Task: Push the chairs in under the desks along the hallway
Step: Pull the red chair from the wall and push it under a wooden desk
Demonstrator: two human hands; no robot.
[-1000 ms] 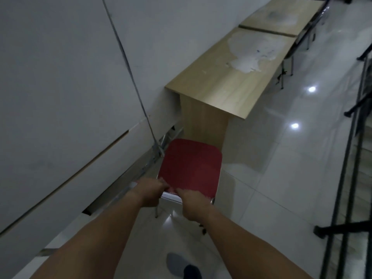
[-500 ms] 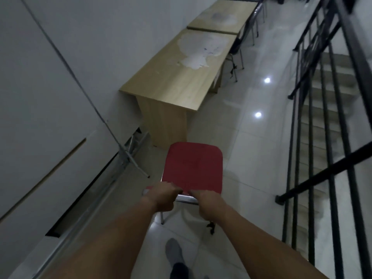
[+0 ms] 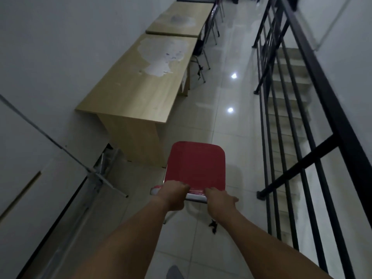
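both hands grip the top edge of a red chair (image 3: pixel 196 167): the left hand (image 3: pixel 173 195) is curled over the backrest near its left corner, the right hand (image 3: pixel 220 200) is closed on it near the right corner, thumb sticking out to the side. the chair stands on the pale tiled floor (image 3: pixel 231 137) at centre frame, its seat facing 12 o'clock, just short of the end panel of the nearest wooden desk (image 3: pixel 138 91), which runs along the wall toward 12 o'clock. a second desk (image 3: pixel 181 19) adjoins it farther on, with dark chairs (image 3: pixel 201 51) tucked at their right sides. a black stair railing (image 3: pixel 281 121) fills the 3 o'clock side.
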